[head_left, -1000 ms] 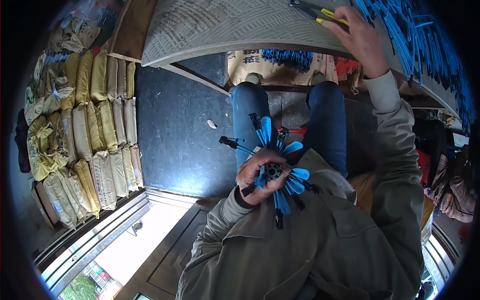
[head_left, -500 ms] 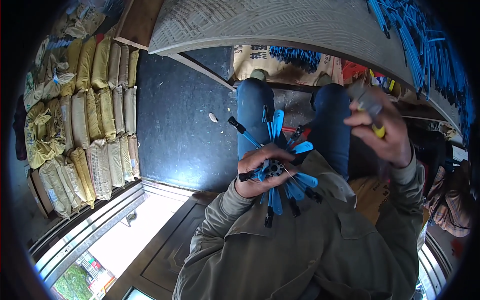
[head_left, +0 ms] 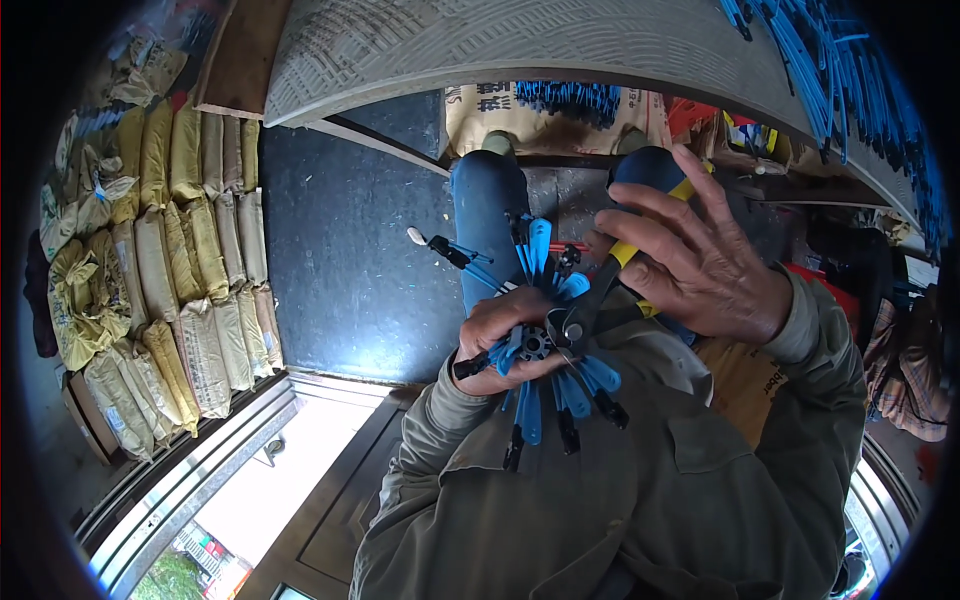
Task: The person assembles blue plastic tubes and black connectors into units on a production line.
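Note:
My left hand (head_left: 488, 335) is closed round a black hub with blue arms (head_left: 535, 344), held above my lap. Flat blue blades and thin rods with black ends fan out from it on several sides. In my right hand (head_left: 705, 265) is a pair of pliers (head_left: 598, 297) with dark jaws and yellow handles. My thumb and some fingers lie against the handles, while others are stretched out. The pliers' head is right beside the hub, near my left fingers. Whether the jaws grip anything is hidden.
A grey patterned tabletop (head_left: 470, 45) spans the far side, with bundled blue rods (head_left: 825, 75) at its right. Below it, more blue pieces (head_left: 570, 98) lie on a tan sack (head_left: 490, 110). Stacked sacks (head_left: 165, 255) line the left. A pale scrap (head_left: 416, 236) lies on the dark floor (head_left: 340, 220).
My right hand has brought the pliers left and down from beside my knee to the hub. The left hand still holds the hub. The whole view has shifted slightly.

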A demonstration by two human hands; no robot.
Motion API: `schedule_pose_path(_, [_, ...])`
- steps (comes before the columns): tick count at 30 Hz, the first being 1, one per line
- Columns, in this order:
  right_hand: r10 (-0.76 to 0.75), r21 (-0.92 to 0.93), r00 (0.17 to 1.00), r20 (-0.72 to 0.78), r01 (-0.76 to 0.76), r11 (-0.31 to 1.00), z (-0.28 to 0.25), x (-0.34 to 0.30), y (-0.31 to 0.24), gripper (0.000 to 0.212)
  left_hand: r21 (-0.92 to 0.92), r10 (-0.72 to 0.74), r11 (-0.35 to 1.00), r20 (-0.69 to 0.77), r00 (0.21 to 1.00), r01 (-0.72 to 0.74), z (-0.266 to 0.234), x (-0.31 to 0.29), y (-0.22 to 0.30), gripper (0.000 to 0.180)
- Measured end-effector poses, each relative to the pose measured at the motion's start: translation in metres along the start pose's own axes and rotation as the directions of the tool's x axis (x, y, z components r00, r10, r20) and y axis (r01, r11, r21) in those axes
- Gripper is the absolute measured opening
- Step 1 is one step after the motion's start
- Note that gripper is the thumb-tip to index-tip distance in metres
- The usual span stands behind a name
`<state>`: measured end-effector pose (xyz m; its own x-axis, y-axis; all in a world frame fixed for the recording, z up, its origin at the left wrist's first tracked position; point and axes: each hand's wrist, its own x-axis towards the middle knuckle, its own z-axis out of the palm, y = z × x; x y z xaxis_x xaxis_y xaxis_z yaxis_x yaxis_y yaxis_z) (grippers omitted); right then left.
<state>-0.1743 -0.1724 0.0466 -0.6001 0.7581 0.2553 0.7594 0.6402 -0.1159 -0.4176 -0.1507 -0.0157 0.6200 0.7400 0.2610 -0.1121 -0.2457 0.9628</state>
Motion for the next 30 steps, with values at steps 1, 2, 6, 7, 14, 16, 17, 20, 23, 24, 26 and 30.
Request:
schedule_pose_path(1, [-0.029,-0.010,1.000,-0.004,0.029,1.000,0.000,0.000,0.001,0.012,-0.017,-0.022,1.000,0.002,1.000,0.022,0.001,-0.001,-0.001,0.035])
schedule_pose_path(2, [-0.029,-0.009,1.000,-0.001,0.029,1.000,-0.001,0.001,0.003,0.012,-0.020,-0.023,1.000,0.001,1.000,0.023,0.001,-0.001,-0.001,0.035])
schedule_pose_path(6, [-0.088,-0.137,0.996,-0.007,0.086,0.987,-0.008,0.009,0.006,0.015,0.046,0.051,0.998,0.018,0.999,-0.052,-0.001,0.003,0.000,0.038])
schedule_pose_path(7, [-0.093,-0.152,0.996,-0.011,0.091,0.984,-0.010,0.010,0.005,0.015,0.054,0.032,0.998,0.035,0.999,-0.034,-0.002,0.002,0.001,0.037])
schedule_pose_path(14, [-0.206,-0.202,0.978,-0.016,0.199,0.959,-0.013,0.012,0.013,0.017,-0.001,0.060,0.998,0.024,0.998,-0.060,0.001,0.001,-0.002,0.034])
schedule_pose_path(16, [-0.351,-0.260,0.934,-0.065,0.324,0.910,-0.015,0.020,0.025,0.018,0.000,0.064,0.998,0.066,0.996,-0.064,0.002,0.002,-0.004,0.032])
schedule_pose_path(17, [-0.419,-0.291,0.904,-0.084,0.380,0.878,-0.014,0.022,0.030,0.019,-0.002,0.067,0.998,0.089,0.994,-0.067,0.003,0.002,-0.004,0.031])
schedule_pose_path(20, [-0.485,-0.298,0.867,-0.114,0.436,0.849,-0.007,0.026,0.042,0.019,0.009,0.052,0.999,0.124,0.991,-0.053,0.002,0.003,-0.004,0.030])
schedule_pose_path(23, [-0.533,-0.296,0.833,-0.145,0.478,0.827,-0.002,0.030,0.048,0.020,0.005,0.049,0.999,0.136,0.990,-0.050,0.002,0.002,-0.004,0.029])
schedule_pose_path(24, [-0.547,-0.291,0.821,-0.163,0.490,0.822,0.001,0.031,0.049,0.020,-0.005,0.053,0.999,0.133,0.990,-0.053,0.002,0.001,-0.005,0.030])
schedule_pose_path(26, [-0.559,-0.284,0.809,-0.181,0.501,0.817,0.003,0.033,0.050,0.021,-0.016,0.054,0.999,0.130,0.990,-0.052,0.001,0.001,-0.005,0.030])
schedule_pose_path(30, [-0.575,-0.285,0.794,-0.198,0.515,0.809,0.006,0.035,0.053,0.022,-0.048,0.075,0.997,0.165,0.984,-0.068,-0.001,0.003,-0.005,0.030])
